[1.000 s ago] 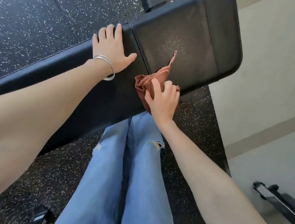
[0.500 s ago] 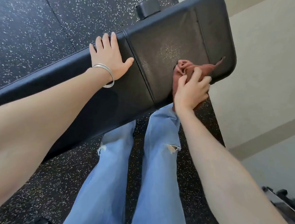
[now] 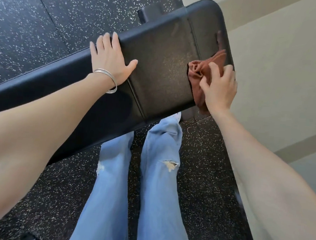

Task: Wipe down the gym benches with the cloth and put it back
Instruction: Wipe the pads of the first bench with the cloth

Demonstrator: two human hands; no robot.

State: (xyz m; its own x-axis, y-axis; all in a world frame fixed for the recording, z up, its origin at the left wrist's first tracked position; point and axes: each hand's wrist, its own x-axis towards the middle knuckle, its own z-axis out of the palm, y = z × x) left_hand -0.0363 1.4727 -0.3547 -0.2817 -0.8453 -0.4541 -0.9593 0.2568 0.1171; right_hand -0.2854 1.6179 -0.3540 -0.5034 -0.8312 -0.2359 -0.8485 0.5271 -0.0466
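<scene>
A black padded gym bench (image 3: 163, 71) runs from the lower left to the upper right, with a seam between its long pad and its shorter end pad. My left hand (image 3: 111, 59), with thin silver bangles on the wrist, rests flat and spread on the bench beside that seam. My right hand (image 3: 219, 86) grips a bunched rust-brown cloth (image 3: 200, 72) and presses it on the end pad near its right edge. Part of the cloth hangs over the near edge under my palm.
Black speckled rubber flooring (image 3: 48, 16) lies around the bench. My legs in light blue jeans (image 3: 158, 176) stand close against the bench's near side. A beige wall (image 3: 280, 72) rises just right of the bench end. A dark bench bracket (image 3: 152, 13) shows behind the pad.
My right hand has swept the cloth along the end pad from near the seam toward the bench's right end. My left hand has stayed pressed at the same spot.
</scene>
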